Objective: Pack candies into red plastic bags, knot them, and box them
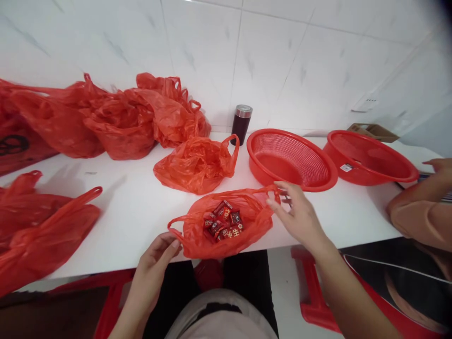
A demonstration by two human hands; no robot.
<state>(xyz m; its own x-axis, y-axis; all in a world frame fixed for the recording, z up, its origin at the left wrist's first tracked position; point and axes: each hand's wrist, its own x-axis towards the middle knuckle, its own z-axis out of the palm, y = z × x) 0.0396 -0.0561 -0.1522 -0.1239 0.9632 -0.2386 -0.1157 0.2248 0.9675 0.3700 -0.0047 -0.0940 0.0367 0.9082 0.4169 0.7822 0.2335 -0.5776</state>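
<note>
An open red plastic bag (pixel 226 238) lies at the near edge of the white table (pixel 137 207), with several small red wrapped candies (pixel 223 220) inside. My left hand (pixel 155 263) pinches the bag's left handle at the table's edge. My right hand (pixel 300 214) holds the bag's right handle, fingers curled round the loop. Both hands pull the mouth of the bag wide.
A tied red bag (pixel 197 162) lies just behind it. More red bags (pixel 116 115) pile at the back left and near left (pixel 38 230). A dark cup (pixel 241 123), a red colander (pixel 291 160) and a red basin (pixel 367 157) stand on the right. Another person's arm (pixel 423 207) rests at the far right.
</note>
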